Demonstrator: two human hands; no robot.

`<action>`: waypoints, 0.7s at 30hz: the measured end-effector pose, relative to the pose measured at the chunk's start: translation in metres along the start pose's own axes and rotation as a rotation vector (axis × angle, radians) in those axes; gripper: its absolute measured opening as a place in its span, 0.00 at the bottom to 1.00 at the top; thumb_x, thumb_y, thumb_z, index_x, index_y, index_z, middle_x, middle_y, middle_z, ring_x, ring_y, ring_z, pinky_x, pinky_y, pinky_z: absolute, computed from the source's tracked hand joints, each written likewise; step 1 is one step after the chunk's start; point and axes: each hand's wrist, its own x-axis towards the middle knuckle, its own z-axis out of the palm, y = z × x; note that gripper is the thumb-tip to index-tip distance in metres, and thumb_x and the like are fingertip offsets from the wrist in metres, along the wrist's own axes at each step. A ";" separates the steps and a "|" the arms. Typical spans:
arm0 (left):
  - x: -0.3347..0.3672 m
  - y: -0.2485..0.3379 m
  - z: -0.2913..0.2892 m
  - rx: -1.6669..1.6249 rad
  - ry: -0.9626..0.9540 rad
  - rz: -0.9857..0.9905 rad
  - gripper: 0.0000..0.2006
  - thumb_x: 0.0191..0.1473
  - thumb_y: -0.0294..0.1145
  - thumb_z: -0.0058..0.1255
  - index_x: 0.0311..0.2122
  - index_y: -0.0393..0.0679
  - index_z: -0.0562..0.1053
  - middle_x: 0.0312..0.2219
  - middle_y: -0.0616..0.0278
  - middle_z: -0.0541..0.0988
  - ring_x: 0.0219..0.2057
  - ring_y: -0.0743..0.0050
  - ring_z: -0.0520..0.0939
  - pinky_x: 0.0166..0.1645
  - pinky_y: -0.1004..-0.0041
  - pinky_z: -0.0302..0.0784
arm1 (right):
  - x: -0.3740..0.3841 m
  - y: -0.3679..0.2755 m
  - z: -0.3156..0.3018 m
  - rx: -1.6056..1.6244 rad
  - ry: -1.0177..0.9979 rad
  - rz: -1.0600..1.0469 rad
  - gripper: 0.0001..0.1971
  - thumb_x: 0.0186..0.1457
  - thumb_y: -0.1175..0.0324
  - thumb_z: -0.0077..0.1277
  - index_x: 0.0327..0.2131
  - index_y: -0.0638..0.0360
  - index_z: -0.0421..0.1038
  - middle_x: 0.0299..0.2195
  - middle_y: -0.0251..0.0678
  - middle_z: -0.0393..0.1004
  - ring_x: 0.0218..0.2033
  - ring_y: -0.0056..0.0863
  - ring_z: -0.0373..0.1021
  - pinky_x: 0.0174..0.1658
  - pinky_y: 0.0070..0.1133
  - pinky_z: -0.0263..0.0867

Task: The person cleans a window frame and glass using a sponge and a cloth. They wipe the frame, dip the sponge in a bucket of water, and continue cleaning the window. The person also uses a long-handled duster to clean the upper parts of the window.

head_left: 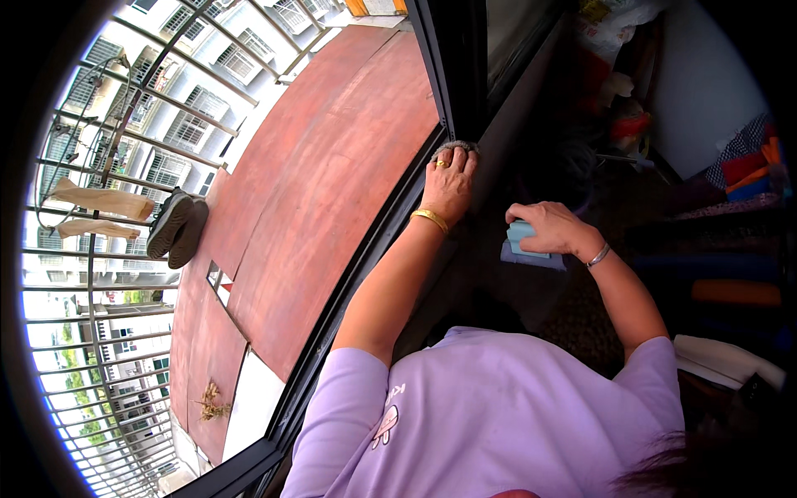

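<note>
My left hand [448, 189], with a gold bracelet and ring, reaches forward to the far corner of the black window frame. Its fingers press a grey cloth [456, 148] onto the track beside the upright sash. My right hand [551, 227] is held indoors, to the right of the frame and apart from it. It is closed around a light blue block-like tool [523, 239] with a wider, paler bluish edge below; its exact kind does not show. Along my left side runs the dark window track [349, 309], curving toward the lower left.
Outside lies a reddish-brown board ledge [324, 174] with a pair of dark shoes [184, 224] and a dried plant [213, 402]. Metal bars [93, 249] enclose it, with beige cloths [104, 199] hanging there. Bags [618, 25] and folded fabrics [747, 170] sit indoors at right.
</note>
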 end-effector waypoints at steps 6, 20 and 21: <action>-0.055 -0.010 -0.006 0.062 0.063 0.037 0.24 0.50 0.30 0.45 0.55 0.44 0.64 0.48 0.56 0.68 0.51 0.59 0.68 0.48 0.62 0.66 | -0.020 0.007 -0.017 0.329 0.445 0.119 0.20 0.45 0.67 0.53 0.45 0.58 0.66 0.37 0.43 0.74 0.39 0.41 0.72 0.44 0.26 0.66; -0.068 -0.004 -0.032 0.183 -0.127 0.091 0.23 0.49 0.37 0.48 0.52 0.44 0.65 0.47 0.56 0.67 0.51 0.59 0.65 0.44 0.65 0.64 | 0.034 -0.122 -0.007 -0.161 -0.052 -0.343 0.28 0.37 0.68 0.50 0.49 0.47 0.69 0.30 0.48 0.76 0.31 0.47 0.72 0.38 0.34 0.70; -0.067 -0.004 -0.032 0.183 -0.134 0.099 0.24 0.49 0.37 0.49 0.52 0.44 0.65 0.47 0.56 0.67 0.51 0.59 0.65 0.44 0.65 0.63 | 0.039 -0.124 -0.004 -0.167 -0.065 -0.336 0.28 0.37 0.67 0.50 0.49 0.47 0.69 0.30 0.48 0.76 0.32 0.47 0.72 0.38 0.35 0.70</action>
